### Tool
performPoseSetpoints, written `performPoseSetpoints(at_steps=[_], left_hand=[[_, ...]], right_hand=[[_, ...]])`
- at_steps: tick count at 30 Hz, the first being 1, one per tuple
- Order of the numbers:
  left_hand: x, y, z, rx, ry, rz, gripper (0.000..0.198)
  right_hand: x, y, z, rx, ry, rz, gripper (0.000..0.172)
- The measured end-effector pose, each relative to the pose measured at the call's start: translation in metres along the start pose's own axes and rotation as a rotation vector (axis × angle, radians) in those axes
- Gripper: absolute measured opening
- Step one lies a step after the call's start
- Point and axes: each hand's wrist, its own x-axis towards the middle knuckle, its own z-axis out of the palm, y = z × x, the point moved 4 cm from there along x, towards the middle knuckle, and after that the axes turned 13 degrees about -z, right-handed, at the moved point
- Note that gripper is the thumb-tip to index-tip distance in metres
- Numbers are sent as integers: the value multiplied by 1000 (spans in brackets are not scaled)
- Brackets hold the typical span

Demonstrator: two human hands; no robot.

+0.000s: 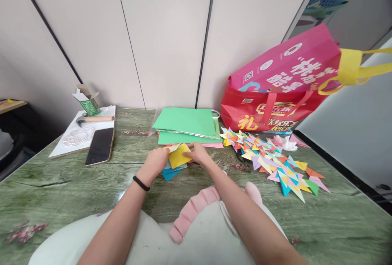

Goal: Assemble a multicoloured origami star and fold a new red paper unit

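Note:
Over the middle of the table, a small yellow paper sheet [179, 156] is between my two hands. My left hand [157, 161] grips its left side, fingers closed, together with what look like other coloured papers. At the sheet's right edge my right hand [197, 153] pinches the paper between thumb and fingers. Blue paper pieces [170, 174] show just below the yellow one; whether they are held or lie on the table I cannot tell. Just beyond my hands lies a stack of green sheets [186, 121], with a pink edge at its bottom.
Many folded paper points [275, 159] in mixed colours are heaped at the right. Behind them stand a red bag [245, 112] and a pink bag [284, 61]. To the left, a white board [61, 147] carries a hammer [98, 119], clear beads, a phone [100, 146] and a small green box [88, 107].

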Motion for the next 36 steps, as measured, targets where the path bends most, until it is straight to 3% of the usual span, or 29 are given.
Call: performPoseSetpoints(at_steps=[4,8,11,16,24,31,36], left_hand=[[1,-1,1,0,-6,-6,29],[1,-1,2,-4,-17,-4,29],[1,-1,3,-5,-24,-9,28],[2,-2,3,0,-19,-6,29],[2,-2,4,-7,-13,6,29],[-2,0,0,-3,-25,55,23],[-6,3,-2,2,-55,122,19]], right_hand=[[-4,-2,-35,-220,39,41,14],[-12,-3,-60,-387,55,97,24],[-14,-2,-57,-429,-5,115,36],[-13,2,-43,-431,-129,110,35],[-15,4,-37,-389,-181,123,54],[-12,14,-42,-448,-151,170,49],[-19,0,-39,-459,-222,70,46]])
